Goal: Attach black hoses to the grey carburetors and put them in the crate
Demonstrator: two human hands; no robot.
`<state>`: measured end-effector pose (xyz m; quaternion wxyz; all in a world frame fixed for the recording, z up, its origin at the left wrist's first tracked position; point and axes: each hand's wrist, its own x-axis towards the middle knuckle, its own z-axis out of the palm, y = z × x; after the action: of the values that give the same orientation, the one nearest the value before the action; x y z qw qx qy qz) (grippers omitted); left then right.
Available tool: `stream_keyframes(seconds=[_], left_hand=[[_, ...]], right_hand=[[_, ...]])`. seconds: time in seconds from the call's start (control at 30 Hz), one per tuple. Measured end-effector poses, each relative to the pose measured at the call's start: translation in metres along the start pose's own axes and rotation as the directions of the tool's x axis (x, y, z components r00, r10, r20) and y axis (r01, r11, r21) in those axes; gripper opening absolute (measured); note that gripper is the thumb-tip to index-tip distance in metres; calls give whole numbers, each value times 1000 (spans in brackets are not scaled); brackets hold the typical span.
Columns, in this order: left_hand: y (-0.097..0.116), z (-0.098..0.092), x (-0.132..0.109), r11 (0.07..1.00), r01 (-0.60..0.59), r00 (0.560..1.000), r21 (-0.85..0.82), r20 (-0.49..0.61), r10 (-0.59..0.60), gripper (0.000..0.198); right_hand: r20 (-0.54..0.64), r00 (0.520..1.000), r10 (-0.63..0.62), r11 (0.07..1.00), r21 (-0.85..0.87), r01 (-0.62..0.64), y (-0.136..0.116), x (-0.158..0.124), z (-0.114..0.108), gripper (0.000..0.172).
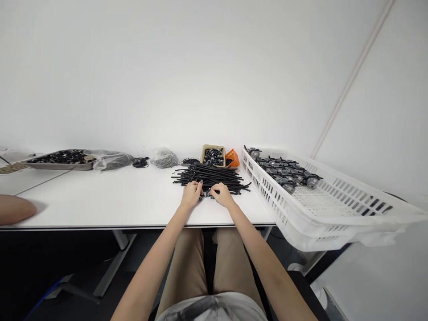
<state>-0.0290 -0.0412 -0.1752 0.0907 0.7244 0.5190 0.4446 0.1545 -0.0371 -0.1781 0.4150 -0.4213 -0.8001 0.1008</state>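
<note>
Okay, on my feed a co-worker's forearm (15,209) rests at the far left of the white counter (100,200), well apart from my hands. My left hand (192,195) and right hand (222,195) sit close together, fingers down on small grey fittings (206,194) at the near edge of a pile of black tubing (209,176); I cannot tell whether they grip. Behind the pile, a cardboard tray (203,156) holds dark fittings, just beside an orange plastic basket (232,158). On the right, a white slotted crate (267,196) holds tube-and-fitting assemblies (281,171); far left, a steel tray (60,166) carries black parts.
</note>
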Motion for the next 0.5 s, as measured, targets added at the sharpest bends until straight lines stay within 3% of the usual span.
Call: stream_keyframes(seconds=[0.27, 0.5], left_hand=[[3, -1, -1, 1000, -23, 999, -21, -23, 23, 60], [-5, 1, 3, 997, -78, 983, -5, -168, 76, 35]], right_hand=[[-155, 987, 42, 999, 28, -38, 5, 3, -1, 21], [-214, 971, 106, 994, 52, -97, 11, 3, 1, 26]])
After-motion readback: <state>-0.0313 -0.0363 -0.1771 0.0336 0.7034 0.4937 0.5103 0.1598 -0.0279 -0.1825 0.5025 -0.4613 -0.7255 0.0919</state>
